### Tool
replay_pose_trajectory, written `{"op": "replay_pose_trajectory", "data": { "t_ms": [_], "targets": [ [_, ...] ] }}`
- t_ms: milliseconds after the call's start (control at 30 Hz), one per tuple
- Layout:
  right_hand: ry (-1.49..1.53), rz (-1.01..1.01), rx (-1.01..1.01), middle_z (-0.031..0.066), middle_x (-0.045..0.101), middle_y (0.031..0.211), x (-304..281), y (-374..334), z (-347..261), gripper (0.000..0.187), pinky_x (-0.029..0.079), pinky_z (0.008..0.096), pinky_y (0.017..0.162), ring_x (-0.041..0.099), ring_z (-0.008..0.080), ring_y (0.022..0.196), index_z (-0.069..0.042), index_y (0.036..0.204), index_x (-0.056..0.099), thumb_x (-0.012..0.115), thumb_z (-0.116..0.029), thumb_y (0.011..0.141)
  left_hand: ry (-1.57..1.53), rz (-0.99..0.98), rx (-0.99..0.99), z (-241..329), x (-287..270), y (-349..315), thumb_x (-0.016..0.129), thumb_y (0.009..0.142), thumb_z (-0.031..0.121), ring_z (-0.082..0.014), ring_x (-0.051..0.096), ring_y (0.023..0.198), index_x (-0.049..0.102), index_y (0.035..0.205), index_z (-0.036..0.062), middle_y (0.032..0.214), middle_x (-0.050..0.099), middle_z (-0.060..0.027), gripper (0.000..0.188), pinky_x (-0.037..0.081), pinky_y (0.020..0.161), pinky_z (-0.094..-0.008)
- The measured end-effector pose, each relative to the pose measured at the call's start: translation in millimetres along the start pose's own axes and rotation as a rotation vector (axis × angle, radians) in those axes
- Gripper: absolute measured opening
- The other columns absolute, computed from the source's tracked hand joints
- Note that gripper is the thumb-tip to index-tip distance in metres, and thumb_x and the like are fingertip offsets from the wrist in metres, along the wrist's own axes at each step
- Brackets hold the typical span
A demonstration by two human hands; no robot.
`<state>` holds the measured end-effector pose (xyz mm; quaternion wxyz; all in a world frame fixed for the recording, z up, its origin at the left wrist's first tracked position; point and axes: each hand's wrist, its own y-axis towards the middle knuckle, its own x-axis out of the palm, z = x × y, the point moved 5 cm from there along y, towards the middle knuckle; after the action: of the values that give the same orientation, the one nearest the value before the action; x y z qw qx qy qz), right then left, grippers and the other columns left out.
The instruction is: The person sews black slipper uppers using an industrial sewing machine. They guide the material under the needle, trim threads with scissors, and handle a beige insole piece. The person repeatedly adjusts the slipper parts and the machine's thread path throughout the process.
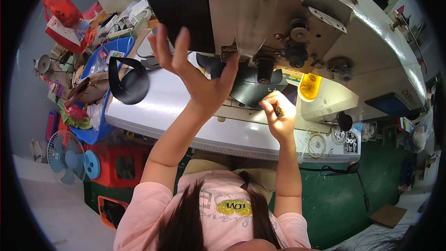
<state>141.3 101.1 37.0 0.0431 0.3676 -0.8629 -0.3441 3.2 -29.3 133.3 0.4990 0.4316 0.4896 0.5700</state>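
Note:
My left hand (197,76) is raised in front of the sewing machine (320,0), its fingers spread and nothing between them. A smooth black curved piece (251,86), like leather or a synthetic sheet, lies under the machine head. Close to its right edge is my right hand (279,114), with the fingers curled in. A small dark, brassy object shows in that palm, too little of it to name. Another black piece with a loop (127,83) rests at the left end of the white machine table (162,97).
A blue basket (100,132) with bags and cloth stands to the left, above a red stool (123,158) and beside a fan (67,155). A yellow lit part (310,87) sits right of the needle area. Bobbins (350,142) lie at the table's right end.

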Motion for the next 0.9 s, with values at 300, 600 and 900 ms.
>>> {"op": "replay_pose_trajectory", "data": {
  "t_ms": [300,600,900],
  "targets": [
    [-0.024,-0.008,0.008,0.007,0.053,0.065,0,-1,1,0.009,0.037,0.0244,0.052,0.046,0.0138,0.055,0.002,0.07,0.055,0.06,0.003,0.078,-0.346,-0.178,-0.366,-22,-4,15,0.082,0.059,0.014,-0.0322,0.013,0.134,0.004,0.141,0.0024,0.144,0.011,-0.0169,0.114,0.013,0.109,-0.0406],
    [-0.008,0.2,0.073,0.005,0.056,0.07,-19,5,-1,0.007,0.041,0.0208,0.058,0.05,0.0095,0.06,0.001,0.074,0.055,0.059,0.003,0.079,-0.159,-0.123,-0.248,-12,0,19,0.085,0.057,0.023,-0.0356,0.016,0.133,0.002,0.141,0.0019,0.144,0.011,-0.0181,0.121,0.018,0.107,-0.0456],
    [-0.036,0.125,0.067,0.0045,0.055,0.07,-18,3,1,0.008,0.039,0.0196,0.056,0.05,0.0086,0.061,0.001,0.073,0.056,0.058,0.001,0.081,-0.224,-0.202,-0.151,12,-2,-38,0.067,0.069,0.006,-0.0263,0.042,0.093,0.054,0.111,0.0013,0.105,0.051,-0.012,0.044,0.031,0.081,-0.0362]
  ]
}}
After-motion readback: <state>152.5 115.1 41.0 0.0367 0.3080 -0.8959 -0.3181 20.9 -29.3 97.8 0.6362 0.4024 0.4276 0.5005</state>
